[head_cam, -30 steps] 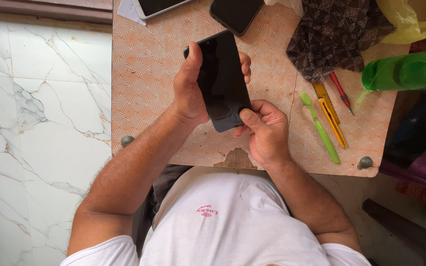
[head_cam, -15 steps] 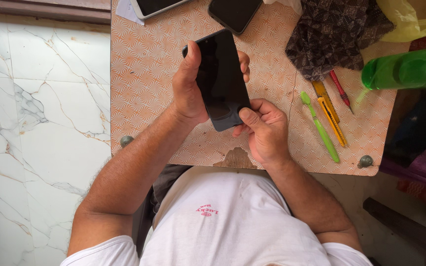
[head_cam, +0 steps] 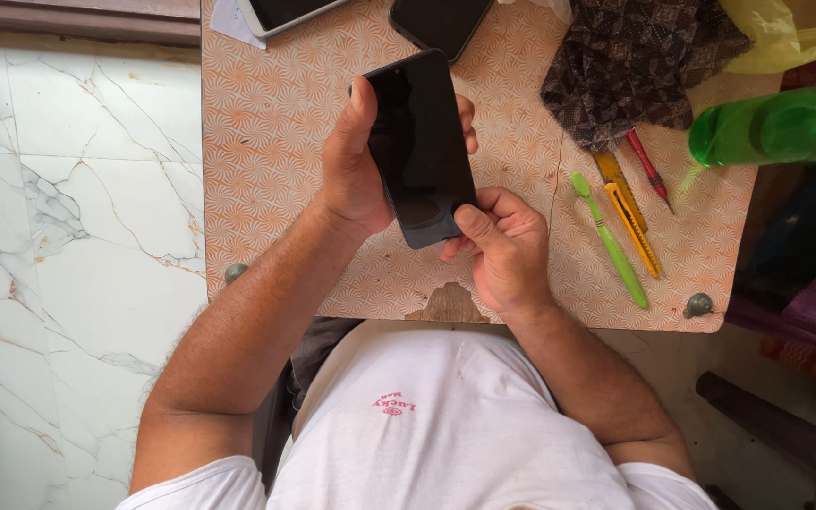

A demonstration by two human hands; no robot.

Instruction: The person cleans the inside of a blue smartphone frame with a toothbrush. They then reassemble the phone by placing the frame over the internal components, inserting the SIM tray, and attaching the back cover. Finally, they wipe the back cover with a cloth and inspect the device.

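The black slab phone (head_cam: 419, 151) sits over the middle of the orange patterned bench (head_cam: 266, 170), left hand (head_cam: 356, 165) on its left edge, right hand (head_cam: 502, 246) at its near corner. To the right lie a green toothbrush (head_cam: 608, 239) and yellow utility knife (head_cam: 627, 212), with a dark patterned cloth (head_cam: 630, 61) behind them. Two more phones (head_cam: 441, 21) lie at the far edge.

Black smartphone (head_cam: 419, 146); orange swirl-patterned worktop (head_cam: 266, 142); lime-green toothbrush (head_cam: 609, 242); yellow utility knife (head_cam: 627, 208); red pen (head_cam: 647, 168); green bottle (head_cam: 786, 125); brown patterned cloth (head_cam: 630, 61); white marble floor (head_cam: 68, 236).
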